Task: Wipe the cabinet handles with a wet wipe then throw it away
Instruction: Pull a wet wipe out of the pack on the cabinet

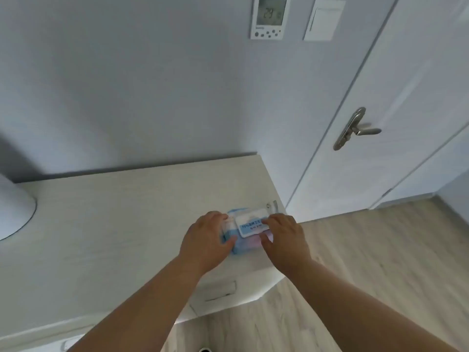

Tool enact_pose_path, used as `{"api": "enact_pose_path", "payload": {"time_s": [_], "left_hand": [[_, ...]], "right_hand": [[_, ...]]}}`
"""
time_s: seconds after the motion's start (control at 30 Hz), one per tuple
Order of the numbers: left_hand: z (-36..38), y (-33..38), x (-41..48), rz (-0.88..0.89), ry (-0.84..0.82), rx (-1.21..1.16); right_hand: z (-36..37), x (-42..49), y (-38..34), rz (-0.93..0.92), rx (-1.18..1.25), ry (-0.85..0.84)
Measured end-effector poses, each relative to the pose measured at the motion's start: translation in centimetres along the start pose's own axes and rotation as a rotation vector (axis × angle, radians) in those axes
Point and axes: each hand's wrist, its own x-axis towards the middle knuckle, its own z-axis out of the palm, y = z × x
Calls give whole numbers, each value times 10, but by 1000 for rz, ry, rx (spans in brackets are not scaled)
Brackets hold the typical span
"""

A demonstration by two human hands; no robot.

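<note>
**A:** Nearest first. What's this side of the wipe pack [248,243]?

**B:** Two bare forearms reaching in. Below the pack, on the cabinet [114,212] front, there's a recessed pull [220,290]. It's untouched, so no wiping has begun.

**A:** Hands?

**B:** The left hand [205,237] grips the pack's left end, fingers curled over the top and thumb on the near edge. The right hand [284,235] is clasped on the right end, with fingertips on the white lid flap [251,221] and thumb against the near side.

**A:** Where's the pack itself?

**B:** Flat on the cabinet top, close to the right-hand corner.

**A:** Handling?

**B:** It's a soft film pouch, probably light, and it should sag if squeezed. I'd steady the body with the left hand and lift the flap by its free edge. The sheet inside will be limp and damp, so pinch a corner and draw slowly, or several may follow.

**A:** Beyond the pack?

**B:** A white lamp base [12,207] sits far left of it. A door handle [355,128] is behind and to the right. The thermostat [270,17] and a switch plate [323,20] are high on the wall behind. No bin is visible.
</note>
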Motion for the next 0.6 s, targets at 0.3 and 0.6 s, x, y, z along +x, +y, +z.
{"api": "enact_pose_path", "payload": {"time_s": [0.3,0.6], "left_hand": [[49,-9,17,48,-49,51],[63,-15,22,26,-35,47]], "right_hand": [[7,28,21,-147,-48,-155],[13,52,42,-291,4,-205]]}}
